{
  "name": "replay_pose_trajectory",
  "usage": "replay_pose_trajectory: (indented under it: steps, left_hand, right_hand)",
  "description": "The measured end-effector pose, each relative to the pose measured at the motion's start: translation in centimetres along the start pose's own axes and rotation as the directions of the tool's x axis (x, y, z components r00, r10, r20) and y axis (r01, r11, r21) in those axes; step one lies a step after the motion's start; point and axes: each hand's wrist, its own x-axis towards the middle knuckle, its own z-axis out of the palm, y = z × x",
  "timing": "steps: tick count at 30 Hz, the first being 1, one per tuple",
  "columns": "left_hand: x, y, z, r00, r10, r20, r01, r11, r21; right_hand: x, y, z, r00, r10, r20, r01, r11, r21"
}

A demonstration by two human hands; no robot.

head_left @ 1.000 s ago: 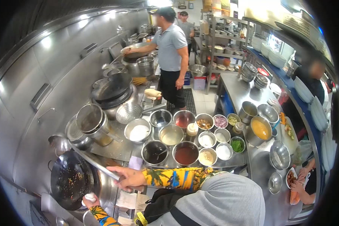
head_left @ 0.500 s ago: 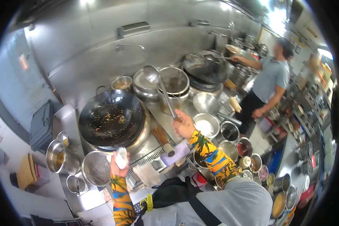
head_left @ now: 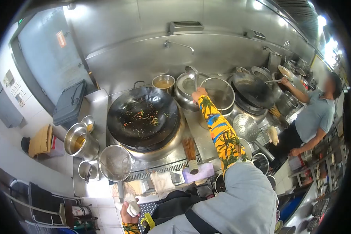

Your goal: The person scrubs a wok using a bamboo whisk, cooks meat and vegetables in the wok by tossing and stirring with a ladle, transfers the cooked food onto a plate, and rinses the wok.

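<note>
My right hand [head_left: 199,94] grips the handle of a metal ladle [head_left: 196,80] at the back of the stove, its bowl over a covered steel pot [head_left: 182,86]. Beside that pot is a wide, round pot [head_left: 219,93]. My left hand [head_left: 125,213], low and near my body, is closed around a crumpled white cloth [head_left: 132,204]. The handle of a round mesh strainer [head_left: 115,162] ends just above it. A black wok [head_left: 123,113] sits on the left burner with small orange and green food bits scattered in it.
A bamboo brush [head_left: 189,150] stands on the stove's front. To the left are a steel pot with yellow liquid [head_left: 71,146] and a grey bin [head_left: 70,103]. A perforated skimmer [head_left: 245,127] lies at right. A co-worker [head_left: 316,113] stands by the second wok [head_left: 253,91].
My right hand has reached forward with the ladle, from the stove's front to its back pots. The left hand with the cloth has drawn back from the wok's edge. The view has shifted left.
</note>
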Motion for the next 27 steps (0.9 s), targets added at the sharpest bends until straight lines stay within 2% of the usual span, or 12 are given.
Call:
replay_pose_trajectory:
  steps: [1,3,5,6,7,8,10,12,19,22,23,27]
  left_hand:
    - [-0.4,-0.1,-0.1,0.999,0.004,-0.034,-0.004,1.0,0.002]
    - [-0.7,0.0,-0.3,0.998,0.026,-0.056,-0.024,0.999,0.024]
    - [-0.2,0.3,-0.7,0.999,0.023,-0.036,-0.022,0.999,0.039]
    - [0.1,0.5,-0.9,1.0,0.015,-0.023,-0.014,0.999,0.047]
    - [0.6,0.9,-1.1,1.0,0.001,0.007,-0.001,1.0,0.018]
    - [0.9,1.4,-0.9,1.0,0.0,0.0,0.0,1.0,0.028]
    - [1.7,2.9,-0.3,1.0,0.003,-0.01,-0.002,0.999,0.053]
    - [2.8,4.3,-0.3,0.997,-0.018,0.071,0.013,0.997,0.071]
    - [7.5,7.1,0.0,0.953,-0.159,0.257,0.103,0.97,0.219]
    - [7.7,7.9,1.1,0.911,-0.233,0.342,0.145,0.954,0.263]
    - [8.0,7.8,1.3,0.883,-0.256,0.394,0.157,0.951,0.267]
    - [9.0,6.5,2.1,0.801,-0.352,0.484,0.21,0.922,0.324]
  right_hand:
    - [1.6,0.9,0.5,0.998,-0.003,0.055,0.012,0.985,-0.173]
    - [9.1,7.2,1.9,0.9,-0.239,0.365,0.334,0.916,-0.221]
    - [10.9,8.4,2.3,0.838,-0.331,0.433,0.287,0.943,0.166]
    - [10.0,7.6,1.9,0.884,-0.295,0.364,0.066,0.848,0.526]
    - [8.7,6.4,1.3,0.923,-0.227,0.312,-0.129,0.582,0.803]
    - [6.8,4.8,0.4,0.92,-0.194,0.341,-0.25,0.38,0.89]
    - [2.3,0.9,-1.6,0.91,-0.127,0.395,-0.409,-0.109,0.906]
    - [-0.2,-0.8,-2.7,0.821,-0.108,0.56,-0.561,-0.331,0.759]
    - [-15.6,-4.3,-5.7,0.765,-0.184,0.618,-0.632,-0.401,0.663]
    - [-22.1,-3.7,-7.0,0.758,-0.206,0.619,-0.652,-0.253,0.715]
    - [-25.4,-5.3,-7.8,0.675,-0.215,0.706,-0.736,-0.262,0.624]
    - [-32.2,-4.7,-9.5,0.735,-0.056,0.675,-0.667,0.117,0.736]
